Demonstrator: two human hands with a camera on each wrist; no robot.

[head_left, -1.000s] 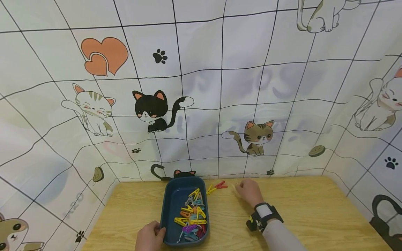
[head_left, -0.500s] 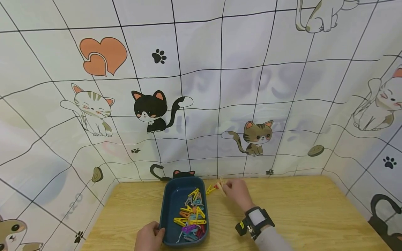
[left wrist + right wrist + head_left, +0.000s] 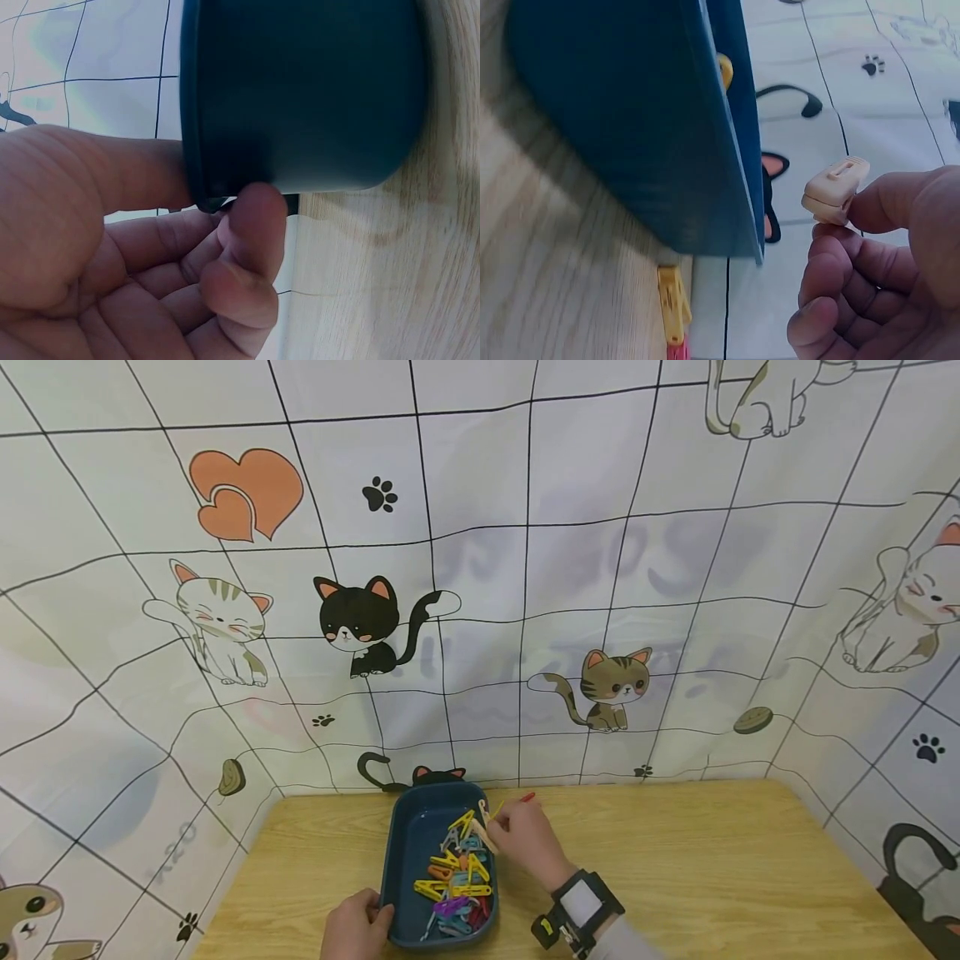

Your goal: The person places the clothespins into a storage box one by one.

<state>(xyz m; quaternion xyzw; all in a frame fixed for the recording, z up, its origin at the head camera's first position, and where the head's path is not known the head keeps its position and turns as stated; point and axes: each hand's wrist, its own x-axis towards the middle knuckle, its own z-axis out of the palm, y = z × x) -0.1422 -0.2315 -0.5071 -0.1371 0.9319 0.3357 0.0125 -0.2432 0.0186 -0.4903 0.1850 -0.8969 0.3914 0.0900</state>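
A dark blue tray (image 3: 397,852) stands on the table, with several clothespins (image 3: 453,907) in yellow, teal, orange, purple and red heaped along its right side. My left hand (image 3: 354,928) grips the tray's rim near its front left corner; in the left wrist view thumb and fingers pinch the rim (image 3: 193,112). At the tray's back right edge, my right hand (image 3: 528,842) pinches a beige clothespin (image 3: 834,189) between thumb and index finger, above the rim. Beyond it, a yellow clothespin (image 3: 673,304) and a red clothespin (image 3: 528,797) lie on the table, partly hidden by the hand.
The wooden table (image 3: 675,860) extends to the right of the tray and a little to its left. A white cloth (image 3: 487,568) printed with cats and black lines hangs behind it and at both sides. The right wrist wears a black strap (image 3: 592,906) with a device.
My right hand has moved left across the table with the beige clothespin, from right of the red clothespin to the tray's edge. My left hand stays on the rim.
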